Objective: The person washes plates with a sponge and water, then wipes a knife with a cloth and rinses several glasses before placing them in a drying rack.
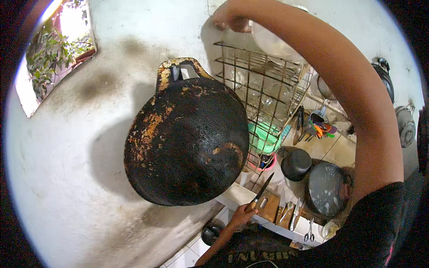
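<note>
My left hand (243,215) is closed around the wooden handle of a knife (262,190), its dark blade pointing up and away. Raised high across the top, my right arm ends in my right hand (231,18) close to the wall; its fingers look curled, and what they hold, if anything, is hidden. Right beside that hand, partly behind the forearm, is a whitish translucent container (277,42). Below it stands a rusty wire rack (259,67). A large blackened wok (187,138) hangs on the wall to the left, its underside facing me.
Along the counter lie a wooden board (268,206), a spoon (286,210), another knife (295,214) and scissors (309,230). A dark pot (296,164) and a large dark pan (328,188) stand behind. A green basin (265,137) sits by the rack; a window (58,49) opens at far left.
</note>
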`<state>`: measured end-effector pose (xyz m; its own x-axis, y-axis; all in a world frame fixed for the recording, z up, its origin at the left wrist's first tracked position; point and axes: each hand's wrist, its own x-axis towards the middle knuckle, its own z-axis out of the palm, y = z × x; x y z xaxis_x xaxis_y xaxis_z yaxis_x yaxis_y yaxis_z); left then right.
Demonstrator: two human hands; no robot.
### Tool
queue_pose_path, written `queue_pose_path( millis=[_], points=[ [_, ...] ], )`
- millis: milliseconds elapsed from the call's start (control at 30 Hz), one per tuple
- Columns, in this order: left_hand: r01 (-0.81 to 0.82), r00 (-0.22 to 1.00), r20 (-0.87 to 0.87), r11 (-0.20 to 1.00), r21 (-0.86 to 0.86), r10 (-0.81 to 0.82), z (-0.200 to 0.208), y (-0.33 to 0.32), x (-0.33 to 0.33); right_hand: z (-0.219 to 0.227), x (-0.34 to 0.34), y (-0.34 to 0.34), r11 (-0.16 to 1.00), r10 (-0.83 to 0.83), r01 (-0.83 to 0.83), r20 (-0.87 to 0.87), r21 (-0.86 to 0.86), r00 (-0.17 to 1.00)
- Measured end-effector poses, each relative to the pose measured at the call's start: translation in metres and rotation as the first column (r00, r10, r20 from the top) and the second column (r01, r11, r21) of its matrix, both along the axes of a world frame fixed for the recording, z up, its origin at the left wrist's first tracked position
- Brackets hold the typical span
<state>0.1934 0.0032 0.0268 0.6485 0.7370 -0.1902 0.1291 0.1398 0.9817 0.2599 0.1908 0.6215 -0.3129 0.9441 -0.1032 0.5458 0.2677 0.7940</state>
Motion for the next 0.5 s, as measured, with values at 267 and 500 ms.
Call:
queue_pose_path(
  millis=[267,500],
  points=[
    [-0.040,0.998,-0.044,0.999,0.008,0.041,0.024,-0.004,-0.015,0.050,0.070,0.049,0.991,-0.131,0.136,-0.369,-0.011,0.920],
    [-0.131,0.989,0.067,0.991,-0.029,0.133,0.000,-0.011,-0.011,0.040,0.082,0.091,0.926,-0.334,0.207,-0.426,-0.317,0.841]
  ],
)
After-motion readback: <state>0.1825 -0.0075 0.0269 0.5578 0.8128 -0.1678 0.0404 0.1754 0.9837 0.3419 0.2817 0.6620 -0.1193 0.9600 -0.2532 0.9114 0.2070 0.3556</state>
